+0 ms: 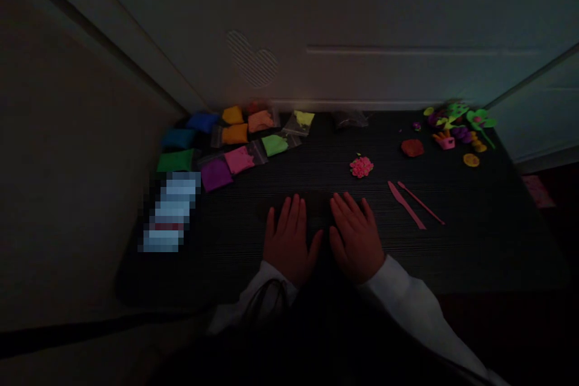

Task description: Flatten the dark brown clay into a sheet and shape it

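Pink clay, shaped into a bumpy, petal-like cluster (pixel 361 167), sits on the dark wood-grained surface (pixel 452 259) just beyond the right hand (pixel 357 241); I judge it formed, like the small green, purple and yellow modelled pieces (pixel 458 123) grouped at the far right. Near them, a flattened dark-red lump (pixel 412 148) looks only roughly shaped. Plenty of coloured material seems left in the clear plastic bags (pixel 216 175) on the left. I have the right hand and left hand (pixel 286 241) palm down, apart from each other, fingers straight and gripping nothing; the pink plastic knife (pixel 407 205) and thin pink plastic stick (pixel 421 202) lie untouched. I cannot identify the dim dark band (pixel 316 202) at the fingertips, nor tell whether anything lies under the palms. The bright rectangular item (pixel 172 212) at left is pixelated, and gloom hides the surface's near edge.
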A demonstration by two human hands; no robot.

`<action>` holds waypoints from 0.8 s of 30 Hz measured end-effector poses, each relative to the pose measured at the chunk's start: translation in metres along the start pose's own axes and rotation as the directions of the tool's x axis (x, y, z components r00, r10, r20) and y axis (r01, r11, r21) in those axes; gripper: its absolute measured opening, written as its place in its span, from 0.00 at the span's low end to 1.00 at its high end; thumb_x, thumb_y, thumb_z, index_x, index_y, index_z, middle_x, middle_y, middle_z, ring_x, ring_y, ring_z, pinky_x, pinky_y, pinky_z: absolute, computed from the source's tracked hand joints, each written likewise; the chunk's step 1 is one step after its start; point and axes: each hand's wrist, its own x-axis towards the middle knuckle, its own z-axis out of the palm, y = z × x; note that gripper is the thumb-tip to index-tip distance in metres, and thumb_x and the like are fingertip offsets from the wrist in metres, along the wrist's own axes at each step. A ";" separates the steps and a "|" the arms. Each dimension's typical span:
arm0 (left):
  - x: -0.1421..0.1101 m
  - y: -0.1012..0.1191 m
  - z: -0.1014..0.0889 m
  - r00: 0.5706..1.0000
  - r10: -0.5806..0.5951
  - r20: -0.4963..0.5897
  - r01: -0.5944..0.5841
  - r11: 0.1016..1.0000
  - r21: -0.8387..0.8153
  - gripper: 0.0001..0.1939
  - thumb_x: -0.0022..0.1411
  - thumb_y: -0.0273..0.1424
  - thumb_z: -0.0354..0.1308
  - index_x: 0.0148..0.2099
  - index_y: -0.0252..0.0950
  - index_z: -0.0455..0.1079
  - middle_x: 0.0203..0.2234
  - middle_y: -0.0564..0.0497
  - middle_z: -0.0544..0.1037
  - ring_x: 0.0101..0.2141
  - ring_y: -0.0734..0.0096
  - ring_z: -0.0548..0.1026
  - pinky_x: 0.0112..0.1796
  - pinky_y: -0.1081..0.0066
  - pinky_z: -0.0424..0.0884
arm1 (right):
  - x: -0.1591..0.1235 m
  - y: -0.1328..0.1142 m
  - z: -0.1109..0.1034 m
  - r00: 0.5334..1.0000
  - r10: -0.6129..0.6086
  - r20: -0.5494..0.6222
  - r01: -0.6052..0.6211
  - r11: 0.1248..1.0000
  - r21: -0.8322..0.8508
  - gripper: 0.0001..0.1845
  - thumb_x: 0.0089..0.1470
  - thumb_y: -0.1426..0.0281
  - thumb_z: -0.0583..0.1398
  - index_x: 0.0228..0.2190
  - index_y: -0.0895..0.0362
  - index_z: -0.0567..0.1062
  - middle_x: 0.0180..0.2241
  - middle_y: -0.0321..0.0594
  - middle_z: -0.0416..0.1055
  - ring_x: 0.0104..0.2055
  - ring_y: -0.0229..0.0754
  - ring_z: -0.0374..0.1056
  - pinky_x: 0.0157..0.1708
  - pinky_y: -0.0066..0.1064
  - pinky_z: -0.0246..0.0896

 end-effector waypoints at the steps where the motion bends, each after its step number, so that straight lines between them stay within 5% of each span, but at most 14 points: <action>1: 0.000 -0.001 0.000 1.000 0.008 0.004 -0.008 1.000 -0.003 0.29 0.61 0.40 0.38 0.60 0.28 0.49 0.59 0.44 0.51 0.59 0.60 0.49 0.57 0.54 0.43 | 0.002 -0.004 0.000 0.999 -0.011 0.035 0.011 1.000 -0.018 0.25 0.56 0.67 0.46 0.55 0.63 0.56 0.58 0.42 0.53 0.61 0.46 0.42 0.59 0.51 0.31; 8: 0.001 -0.007 0.000 0.998 0.036 0.052 -0.035 0.999 -0.014 0.25 0.63 0.34 0.35 0.61 0.32 0.49 0.60 0.48 0.51 0.59 0.64 0.49 0.58 0.55 0.43 | 0.010 -0.016 0.000 0.981 -0.032 0.192 0.044 0.997 -0.062 0.28 0.57 0.60 0.43 0.56 0.60 0.53 0.59 0.38 0.48 0.62 0.45 0.39 0.60 0.49 0.27; 24: -0.010 -0.022 0.001 1.000 -0.025 -0.001 0.025 1.000 -0.006 0.29 0.61 0.38 0.39 0.60 0.26 0.48 0.59 0.42 0.52 0.59 0.60 0.49 0.57 0.54 0.44 | 0.019 -0.027 0.007 0.976 -0.037 0.214 0.058 0.994 -0.090 0.31 0.57 0.57 0.42 0.57 0.62 0.52 0.60 0.41 0.45 0.62 0.44 0.38 0.60 0.48 0.26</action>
